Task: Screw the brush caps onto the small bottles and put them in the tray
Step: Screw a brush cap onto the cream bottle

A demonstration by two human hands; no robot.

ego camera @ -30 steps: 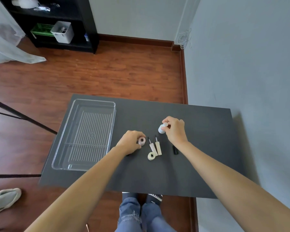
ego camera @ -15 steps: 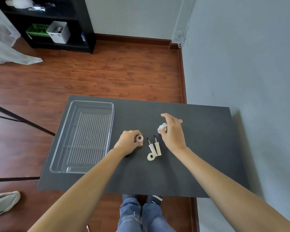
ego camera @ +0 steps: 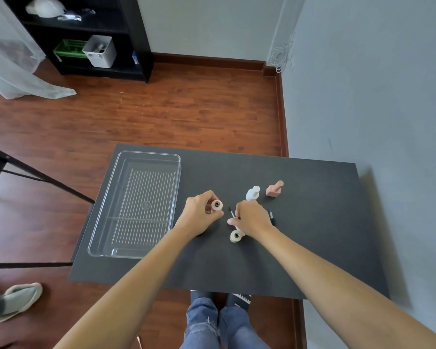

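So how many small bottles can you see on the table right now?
4: a pink open bottle in the left hand, a cream open bottle lying by the right hand, a capped white bottle and a capped pink bottle behind. That hand may hide more.

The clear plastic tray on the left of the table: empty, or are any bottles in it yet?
Empty. The clear plastic tray shows only its ribbed floor; the pale pink bottle is in the left hand.
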